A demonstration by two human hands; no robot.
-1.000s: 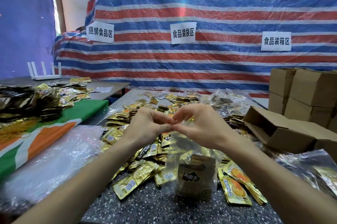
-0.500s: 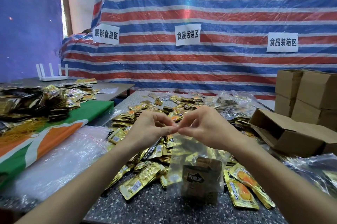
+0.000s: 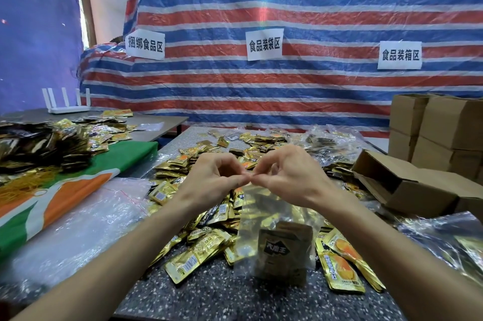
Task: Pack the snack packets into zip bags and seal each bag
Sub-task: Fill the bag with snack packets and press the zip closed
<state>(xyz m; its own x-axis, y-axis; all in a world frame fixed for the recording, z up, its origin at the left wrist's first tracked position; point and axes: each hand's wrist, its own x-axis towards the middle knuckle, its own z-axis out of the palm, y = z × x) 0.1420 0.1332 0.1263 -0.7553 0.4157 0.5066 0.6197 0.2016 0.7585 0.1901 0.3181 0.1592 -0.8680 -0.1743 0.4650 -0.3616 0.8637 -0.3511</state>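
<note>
The hands meet in mid-air over the middle of the desk (image 3: 230, 299). The left hand (image 3: 211, 179) and the right hand (image 3: 292, 176) have their fingers curled, and thumb and fingertips on each pinch the top edge of a clear zip bag (image 3: 271, 213) at almost the same spot. The bag hangs down from that pinch just above the speckled surface. In its lower part sit brown snack packets (image 3: 283, 252) with dark print, though how many there are cannot be told. Loose gold packets (image 3: 196, 258) lie scattered beneath and behind the bag, stretching to the far edge, and an orange-printed one (image 3: 339, 268) lies just right of the bag. A heap of clear plastic bags (image 3: 78, 216) lies near left, beside a green, orange and white cloth (image 3: 78, 184). An open cardboard box (image 3: 407, 184) lies on its side at the right, with stacked boxes (image 3: 444, 132) behind it — all in front of a striped tarp (image 3: 287, 6) bearing three paper signs.
</note>
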